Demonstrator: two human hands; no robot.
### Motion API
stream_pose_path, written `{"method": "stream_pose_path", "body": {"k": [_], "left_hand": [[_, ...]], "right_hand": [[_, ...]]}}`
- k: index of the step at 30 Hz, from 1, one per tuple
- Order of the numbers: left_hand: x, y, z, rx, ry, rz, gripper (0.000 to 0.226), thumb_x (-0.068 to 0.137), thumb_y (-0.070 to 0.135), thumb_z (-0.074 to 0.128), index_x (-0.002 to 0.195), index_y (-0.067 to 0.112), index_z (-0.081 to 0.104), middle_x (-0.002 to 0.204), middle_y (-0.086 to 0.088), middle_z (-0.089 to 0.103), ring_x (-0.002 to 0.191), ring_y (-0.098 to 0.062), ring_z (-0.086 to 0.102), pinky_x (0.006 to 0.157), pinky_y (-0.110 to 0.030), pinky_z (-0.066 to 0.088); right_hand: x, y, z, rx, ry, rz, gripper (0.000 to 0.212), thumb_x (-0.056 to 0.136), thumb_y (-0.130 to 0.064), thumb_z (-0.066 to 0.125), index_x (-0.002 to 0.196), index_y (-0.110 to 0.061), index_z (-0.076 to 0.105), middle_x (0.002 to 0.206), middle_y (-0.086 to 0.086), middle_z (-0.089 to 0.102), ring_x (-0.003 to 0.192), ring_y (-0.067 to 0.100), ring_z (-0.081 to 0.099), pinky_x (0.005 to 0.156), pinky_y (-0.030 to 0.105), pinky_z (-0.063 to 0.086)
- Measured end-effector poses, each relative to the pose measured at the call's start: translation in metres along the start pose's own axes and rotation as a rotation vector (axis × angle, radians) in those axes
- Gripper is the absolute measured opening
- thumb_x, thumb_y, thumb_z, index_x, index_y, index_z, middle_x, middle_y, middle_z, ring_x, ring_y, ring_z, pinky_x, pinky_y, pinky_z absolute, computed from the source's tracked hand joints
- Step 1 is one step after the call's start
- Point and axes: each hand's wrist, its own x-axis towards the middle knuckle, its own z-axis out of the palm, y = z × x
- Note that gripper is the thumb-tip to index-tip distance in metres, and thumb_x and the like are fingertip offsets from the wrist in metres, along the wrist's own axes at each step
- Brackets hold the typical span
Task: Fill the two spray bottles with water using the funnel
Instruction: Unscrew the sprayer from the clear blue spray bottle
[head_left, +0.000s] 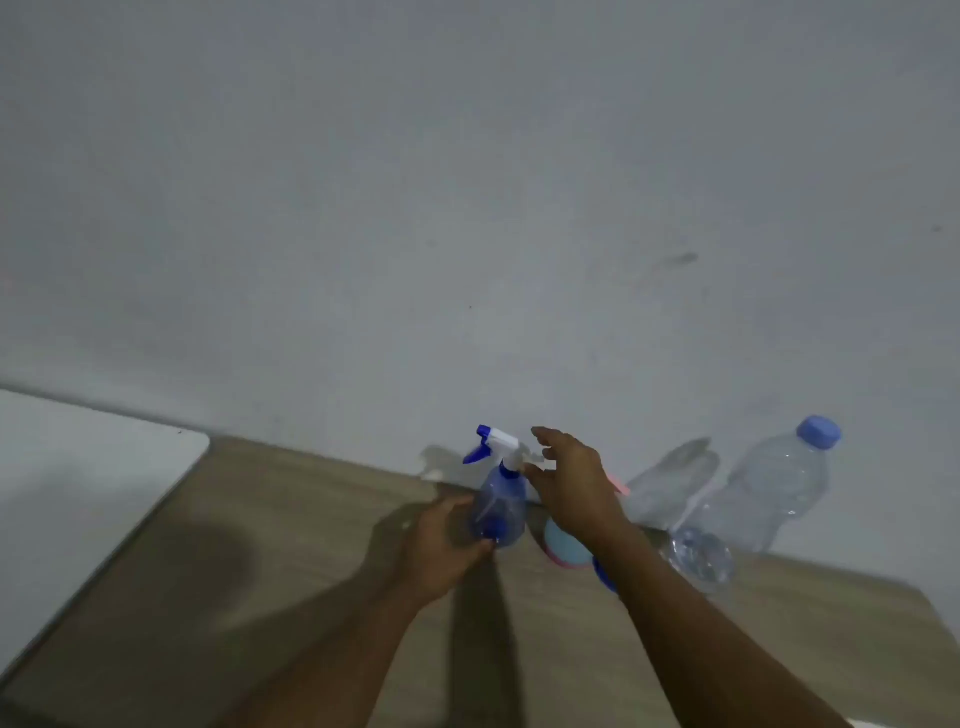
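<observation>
A blue spray bottle (500, 506) with a white and blue trigger head stands on the wooden table (260, 597) near the wall. My left hand (441, 543) grips its lower body. My right hand (571, 486) hovers just right of the trigger head with fingers spread, holding nothing. Behind my right wrist shows part of a light blue and pink object (566, 545), mostly hidden; I cannot tell what it is. A clear water bottle (758, 506) with a blue cap leans at the right, water in its lower part.
A grey wall (467, 208) rises directly behind the table's far edge. A white surface (78, 493) adjoins the table on the left. A small blue piece (605, 574) peeks out under my right forearm.
</observation>
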Motion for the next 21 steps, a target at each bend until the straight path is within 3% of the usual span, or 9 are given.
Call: {"method": "stream_pose_path", "body": {"k": [6, 9, 11, 14, 16, 19, 21], "left_hand": [[0.02, -0.036, 0.017, -0.076, 0.056, 0.019, 0.058, 0.07, 0.005, 0.087, 0.11, 0.036, 0.058, 0.105, 0.012, 0.068, 0.099, -0.007, 0.067, 0.078, -0.01, 0.05], [0.029, -0.045, 0.022, -0.082, 0.037, 0.07, 0.054, 0.073, -0.002, 0.083, 0.113, 0.025, 0.06, 0.105, 0.006, 0.071, 0.099, -0.009, 0.068, 0.082, -0.015, 0.053], [0.036, -0.051, 0.029, -0.069, 0.038, 0.093, 0.053, 0.075, -0.003, 0.082, 0.114, 0.024, 0.06, 0.105, 0.014, 0.071, 0.099, -0.004, 0.068, 0.082, -0.014, 0.052], [0.04, -0.061, 0.039, -0.106, 0.049, 0.072, 0.049, 0.077, -0.003, 0.08, 0.119, 0.01, 0.058, 0.11, 0.006, 0.068, 0.102, 0.001, 0.064, 0.089, -0.018, 0.052], [0.041, -0.064, 0.045, -0.112, 0.034, 0.088, 0.045, 0.082, 0.002, 0.076, 0.122, -0.001, 0.057, 0.113, -0.001, 0.065, 0.105, -0.002, 0.064, 0.093, -0.021, 0.052], [0.041, -0.062, 0.052, -0.104, 0.035, 0.107, 0.057, 0.074, 0.0, 0.083, 0.123, -0.005, 0.055, 0.113, 0.005, 0.058, 0.102, 0.013, 0.059, 0.086, 0.001, 0.04], [0.038, -0.061, 0.056, -0.084, 0.054, 0.159, 0.063, 0.069, -0.003, 0.086, 0.123, -0.009, 0.053, 0.115, 0.0, 0.056, 0.097, 0.007, 0.059, 0.089, 0.004, 0.036]], "right_hand": [[0.019, 0.014, 0.012, -0.049, -0.001, -0.034, 0.033, 0.096, -0.016, 0.066, 0.129, -0.014, 0.063, 0.122, 0.003, 0.066, 0.106, 0.016, 0.062, 0.084, 0.016, 0.045], [0.022, 0.02, 0.02, -0.046, 0.014, -0.068, 0.024, 0.096, -0.016, 0.065, 0.12, -0.018, 0.066, 0.111, -0.002, 0.068, 0.096, 0.009, 0.061, 0.082, 0.016, 0.046], [0.025, 0.025, 0.025, -0.043, 0.038, -0.083, 0.015, 0.097, -0.016, 0.063, 0.108, -0.027, 0.064, 0.096, -0.012, 0.065, 0.084, 0.0, 0.059, 0.072, 0.007, 0.041], [0.028, 0.031, 0.032, -0.03, 0.073, -0.087, 0.022, 0.1, -0.014, 0.059, 0.099, -0.036, 0.057, 0.081, -0.021, 0.058, 0.075, -0.005, 0.056, 0.063, 0.004, 0.041], [0.029, 0.035, 0.034, -0.007, 0.083, -0.087, 0.02, 0.101, -0.014, 0.058, 0.102, -0.034, 0.059, 0.082, -0.019, 0.06, 0.076, -0.002, 0.058, 0.066, 0.006, 0.044], [0.03, 0.037, 0.035, 0.044, 0.08, -0.07, 0.014, 0.1, -0.018, 0.06, 0.112, -0.021, 0.068, 0.094, -0.008, 0.067, 0.087, 0.009, 0.065, 0.079, 0.022, 0.054], [0.03, 0.037, 0.031, 0.096, 0.091, -0.066, 0.018, 0.1, -0.018, 0.062, 0.116, -0.015, 0.069, 0.102, 0.0, 0.071, 0.093, 0.016, 0.068, 0.083, 0.031, 0.058]]}}
